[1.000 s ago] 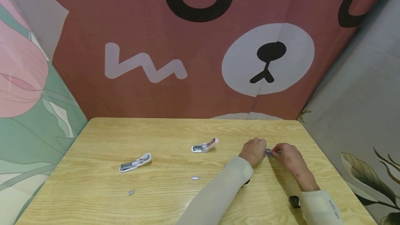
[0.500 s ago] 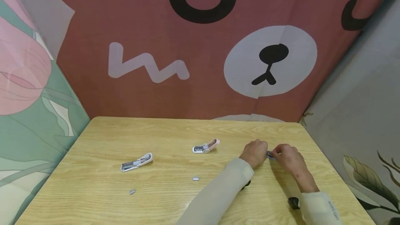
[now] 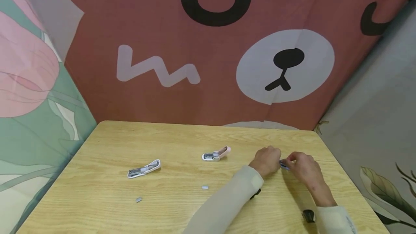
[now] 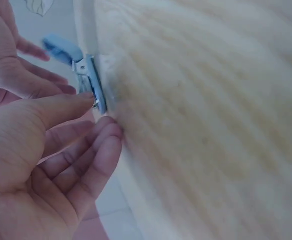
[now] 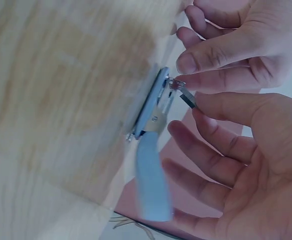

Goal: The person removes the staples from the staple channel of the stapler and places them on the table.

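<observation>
A small blue stapler [image 5: 151, 107] lies on the table with its handle [image 5: 154, 180] swung up and back from the base. My left hand [image 3: 267, 160] pinches the stapler's front end; its thumb [image 4: 80, 105] presses there in the left wrist view. Facing it from the right, my right hand [image 3: 303, 167] pinches a short grey strip of staples [image 5: 188, 98] between thumb and forefinger. That strip touches or nearly touches the metal parts at the front of the stapler. Its other fingers are loosely spread near the handle. In the head view, my hands mostly cover the stapler.
On the wooden table [image 3: 97, 190] a pink-and-white stapler [image 3: 211, 155] stands open at mid-table, and a white stapler [image 3: 138, 172] lies open to the left. One staple strip [image 3: 205, 187] and another strip [image 3: 139, 199] lie before them. Printed cloths hang behind.
My head view has shifted slightly, so everything sits a little lower and farther right. Slightly more of the blue stapler shows between my hands; both hands stay around the same spot.
</observation>
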A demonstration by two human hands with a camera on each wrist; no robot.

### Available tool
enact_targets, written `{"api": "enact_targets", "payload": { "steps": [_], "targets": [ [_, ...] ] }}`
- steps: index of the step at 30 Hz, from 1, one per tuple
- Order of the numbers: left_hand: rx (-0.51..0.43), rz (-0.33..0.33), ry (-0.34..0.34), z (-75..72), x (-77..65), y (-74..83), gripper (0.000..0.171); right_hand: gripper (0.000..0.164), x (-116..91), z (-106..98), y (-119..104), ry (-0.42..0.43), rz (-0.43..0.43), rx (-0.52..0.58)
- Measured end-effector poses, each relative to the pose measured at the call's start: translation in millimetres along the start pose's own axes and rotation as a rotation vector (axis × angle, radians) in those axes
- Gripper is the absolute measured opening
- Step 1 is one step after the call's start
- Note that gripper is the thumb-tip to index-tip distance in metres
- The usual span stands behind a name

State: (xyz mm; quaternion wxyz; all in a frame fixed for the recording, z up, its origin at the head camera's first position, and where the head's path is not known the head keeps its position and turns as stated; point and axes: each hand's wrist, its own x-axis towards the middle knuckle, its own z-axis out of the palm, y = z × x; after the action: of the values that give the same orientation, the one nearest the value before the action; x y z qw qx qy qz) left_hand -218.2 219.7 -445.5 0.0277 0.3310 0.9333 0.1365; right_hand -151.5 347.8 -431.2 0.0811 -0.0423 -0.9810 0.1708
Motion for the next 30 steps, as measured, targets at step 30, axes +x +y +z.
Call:
{"api": "enact_targets", "payload": {
  "steps": [30],
  "targets": [
    [0.135, 0.197, 0.023, -54.0, -78.2, -59.5, 0.012, 0.014, -15, 20, -48, -0.199, -0.192, 0.133]
  ]
}}
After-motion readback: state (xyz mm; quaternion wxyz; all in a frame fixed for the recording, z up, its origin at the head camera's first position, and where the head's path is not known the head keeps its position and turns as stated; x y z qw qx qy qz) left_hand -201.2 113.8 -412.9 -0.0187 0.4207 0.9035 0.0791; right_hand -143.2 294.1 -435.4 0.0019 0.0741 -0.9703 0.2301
